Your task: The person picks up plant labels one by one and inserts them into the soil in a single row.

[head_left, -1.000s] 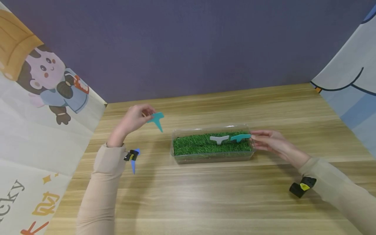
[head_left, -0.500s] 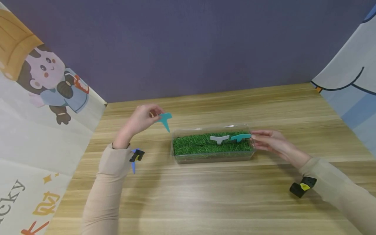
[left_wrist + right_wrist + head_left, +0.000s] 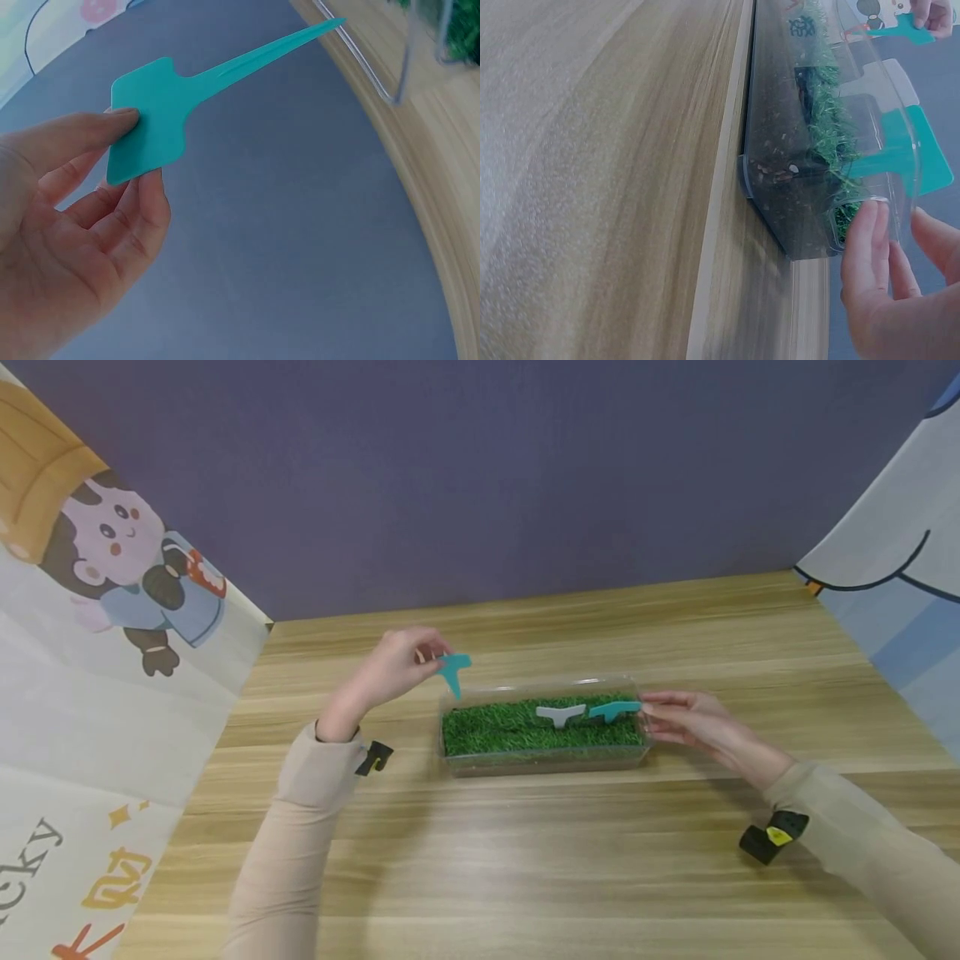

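Note:
A teal T-shaped plant label is pinched by its broad head between the thumb and fingers of my left hand. Its pointed stem aims down over the left back corner of the clear planter box; in the left wrist view the label touches nothing but the hand. Green artificial grass covers the dark filling in the box. A white label and another teal label stand in its right half. My right hand touches the box's right end with extended fingers, thumb near the rim.
The box stands on a wood-grain table. Behind the table rises a dark blue-purple panel. Printed cloth hangs at both sides, with a cartoon figure on the left. Black wrist cameras are strapped to both sleeves.
My left hand has carried the teal label rightward, from beside the box to its left back corner. The left arm now covers where a blue label lay on the table. The right hand stays put.

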Action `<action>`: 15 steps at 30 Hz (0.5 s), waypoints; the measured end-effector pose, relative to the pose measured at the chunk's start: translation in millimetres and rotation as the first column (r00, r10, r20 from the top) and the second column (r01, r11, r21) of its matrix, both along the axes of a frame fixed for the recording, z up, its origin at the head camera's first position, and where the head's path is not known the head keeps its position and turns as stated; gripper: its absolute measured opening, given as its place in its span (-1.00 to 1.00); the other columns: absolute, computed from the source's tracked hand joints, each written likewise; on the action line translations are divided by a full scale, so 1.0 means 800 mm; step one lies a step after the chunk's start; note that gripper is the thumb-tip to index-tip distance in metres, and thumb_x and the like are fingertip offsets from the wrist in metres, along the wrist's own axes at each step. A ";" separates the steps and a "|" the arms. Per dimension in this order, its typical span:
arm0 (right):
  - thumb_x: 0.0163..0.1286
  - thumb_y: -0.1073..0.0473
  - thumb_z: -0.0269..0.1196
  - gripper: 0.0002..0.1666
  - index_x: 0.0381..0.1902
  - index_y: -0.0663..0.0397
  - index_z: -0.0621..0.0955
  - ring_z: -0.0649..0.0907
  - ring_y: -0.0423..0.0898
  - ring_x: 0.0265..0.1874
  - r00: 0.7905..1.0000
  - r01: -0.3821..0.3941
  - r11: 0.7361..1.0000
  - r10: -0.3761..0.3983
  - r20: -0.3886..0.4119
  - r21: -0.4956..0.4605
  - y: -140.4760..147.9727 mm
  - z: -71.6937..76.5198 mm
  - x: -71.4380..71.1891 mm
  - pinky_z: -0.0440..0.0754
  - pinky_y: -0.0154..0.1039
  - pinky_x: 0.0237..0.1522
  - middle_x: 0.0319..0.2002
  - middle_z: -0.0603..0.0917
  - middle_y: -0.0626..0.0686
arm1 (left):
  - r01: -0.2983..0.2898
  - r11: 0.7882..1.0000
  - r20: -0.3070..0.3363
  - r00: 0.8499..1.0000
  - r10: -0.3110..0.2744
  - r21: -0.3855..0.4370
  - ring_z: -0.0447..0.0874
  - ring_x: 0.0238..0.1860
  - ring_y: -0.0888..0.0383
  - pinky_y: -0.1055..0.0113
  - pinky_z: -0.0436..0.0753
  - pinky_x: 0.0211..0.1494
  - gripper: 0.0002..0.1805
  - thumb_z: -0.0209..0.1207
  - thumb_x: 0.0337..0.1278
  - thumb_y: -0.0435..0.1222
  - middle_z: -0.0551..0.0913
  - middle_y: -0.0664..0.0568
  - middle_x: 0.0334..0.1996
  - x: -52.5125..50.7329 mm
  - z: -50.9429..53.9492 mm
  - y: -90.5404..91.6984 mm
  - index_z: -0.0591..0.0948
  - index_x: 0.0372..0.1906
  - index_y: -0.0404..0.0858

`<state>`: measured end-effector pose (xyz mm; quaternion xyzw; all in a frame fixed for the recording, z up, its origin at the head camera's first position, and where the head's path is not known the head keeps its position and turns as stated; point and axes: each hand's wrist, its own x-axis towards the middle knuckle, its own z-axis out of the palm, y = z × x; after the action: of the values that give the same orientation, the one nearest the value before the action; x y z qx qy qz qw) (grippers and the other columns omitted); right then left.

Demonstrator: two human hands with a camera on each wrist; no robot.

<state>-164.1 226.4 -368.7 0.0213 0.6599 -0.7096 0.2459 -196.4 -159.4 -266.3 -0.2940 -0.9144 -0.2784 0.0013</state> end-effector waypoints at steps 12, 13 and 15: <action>0.20 0.22 0.19 -0.83 -0.26 -0.16 0.56 0.63 -0.19 -0.30 1.000 0.000 1.000 0.000 0.008 -0.017 0.002 -0.002 -0.003 0.56 -0.33 -0.17 -0.31 0.65 -0.08 | 0.078 0.997 -0.032 0.996 -0.079 -0.007 0.51 -0.40 0.13 0.35 0.53 -0.30 -0.86 0.10 0.01 -0.48 0.58 -0.04 -0.43 -0.003 -0.009 0.034 0.57 -0.27 -0.36; 0.20 0.22 0.19 -0.83 -0.24 -0.15 0.55 0.63 -0.18 -0.30 1.000 -0.003 1.000 0.003 0.007 -0.015 0.002 -0.002 -0.003 0.56 -0.33 -0.17 -0.31 0.65 -0.07 | 0.083 0.997 -0.028 0.996 -0.083 -0.007 0.51 -0.40 0.14 0.35 0.52 -0.30 -0.86 0.11 0.01 -0.48 0.58 -0.03 -0.44 -0.003 -0.010 0.036 0.57 -0.27 -0.36; 0.20 0.21 0.19 -0.81 -0.21 -0.11 0.54 0.63 -0.18 -0.29 1.000 -0.006 1.000 0.006 0.003 -0.004 0.002 -0.002 -0.003 0.56 -0.33 -0.16 -0.30 0.65 -0.07 | 0.093 0.996 -0.024 0.995 -0.094 -0.010 0.51 -0.41 0.15 0.37 0.52 -0.30 -0.87 0.11 0.01 -0.48 0.58 -0.02 -0.44 -0.004 -0.012 0.041 0.57 -0.28 -0.35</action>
<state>-166.2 228.2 -370.4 0.0198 0.6583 -0.7101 0.2492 -199.3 -126.6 -276.2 -0.3399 -0.9007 -0.2706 -0.0017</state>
